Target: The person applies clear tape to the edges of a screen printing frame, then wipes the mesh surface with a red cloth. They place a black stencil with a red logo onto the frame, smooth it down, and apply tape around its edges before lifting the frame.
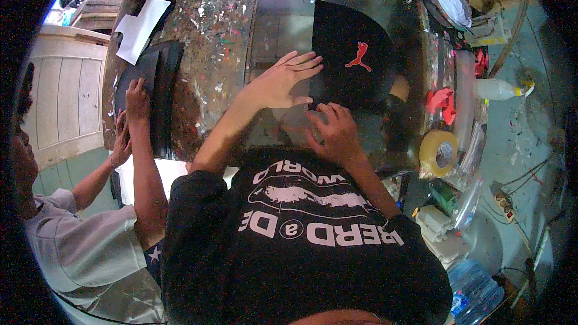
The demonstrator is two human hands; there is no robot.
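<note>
A black flat piece (337, 30) with a straight left edge and a curved upper right side lies on a glossy glass-like sheet (274, 15). It bears a red leaping-animal emblem (359, 57). My left hand (286, 81) is open, its fingers stretched over the piece's left edge and its thumb apart, pointing at the lower left corner. Just below that corner is my right hand (337, 132), its fingers loosely bent and apart, with nothing visible in them. Whether its fingertips touch the piece, I cannot tell. Reflections blur the piece's lower edge.
A paint-spattered table (211, 42) extends left. There a co-worker's hands (137, 99) rest on a stack of black sheets (159, 72) beside white paper (141, 30). On the right are a tape roll (438, 153), red scraps (442, 105), a white bottle (497, 89) and a round container (448, 0).
</note>
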